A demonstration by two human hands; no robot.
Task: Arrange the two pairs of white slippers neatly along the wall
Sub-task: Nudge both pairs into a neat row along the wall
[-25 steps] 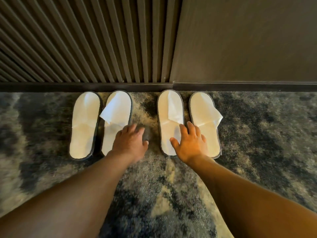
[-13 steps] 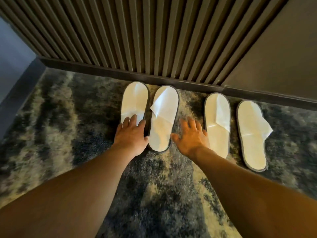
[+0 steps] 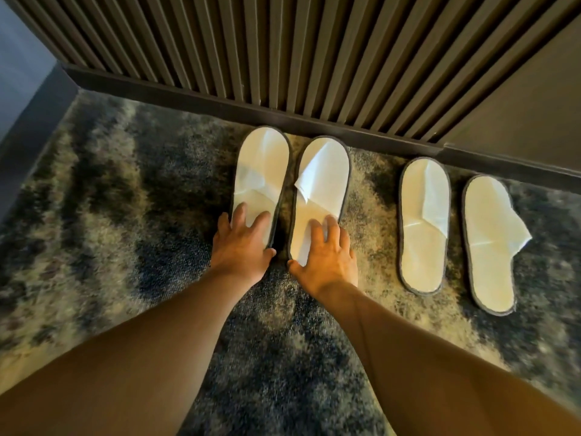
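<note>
Two pairs of white slippers with grey edging lie toe-first against the dark baseboard (image 3: 314,125). The left pair is the leftmost slipper (image 3: 262,171) and its mate (image 3: 323,180), side by side. My left hand (image 3: 242,247) rests flat on the heel of the leftmost slipper, fingers spread. My right hand (image 3: 327,256) presses flat on the heel of its mate. The right pair, a third slipper (image 3: 424,221) and a fourth slipper (image 3: 490,243), lies untouched, the fourth one's upper flap sticking out to the right.
A slatted wooden wall (image 3: 283,58) rises behind the baseboard, with a plain dark panel (image 3: 534,105) to the right. Mottled grey-blue carpet (image 3: 125,215) covers the floor. A light wall (image 3: 19,73) closes the corner at the far left.
Both hands shifted left: the left from the second slipper to the leftmost, the right from the right pair to the second slipper. The view panned left.
</note>
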